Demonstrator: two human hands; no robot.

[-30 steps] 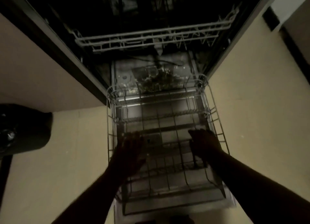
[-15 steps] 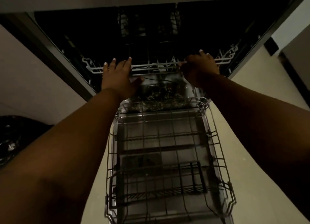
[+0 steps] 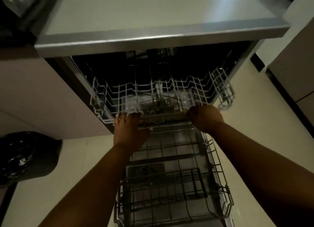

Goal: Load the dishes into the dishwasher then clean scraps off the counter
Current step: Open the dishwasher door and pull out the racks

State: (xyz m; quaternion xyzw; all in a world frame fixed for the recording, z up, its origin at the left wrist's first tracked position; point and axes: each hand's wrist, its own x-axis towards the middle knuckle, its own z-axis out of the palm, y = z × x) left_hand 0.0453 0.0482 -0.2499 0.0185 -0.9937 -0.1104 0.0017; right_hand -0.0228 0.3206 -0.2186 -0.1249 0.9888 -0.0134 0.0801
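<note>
My left hand (image 3: 130,131) and right hand (image 3: 204,117) both gripped the front rail of the upper rack (image 3: 159,94), fingers curled over the wire. That rack stood partly out of the dishwasher (image 3: 119,70), under the counter (image 3: 153,10); the lower rack (image 3: 171,184) sat fully out beneath it.

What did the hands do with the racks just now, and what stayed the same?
Both hands left the lower rack, reached up and took hold of the upper rack's front edge. The left hand and right hand have pulled it out toward the person. The lower rack stayed pulled out and empty.
</note>
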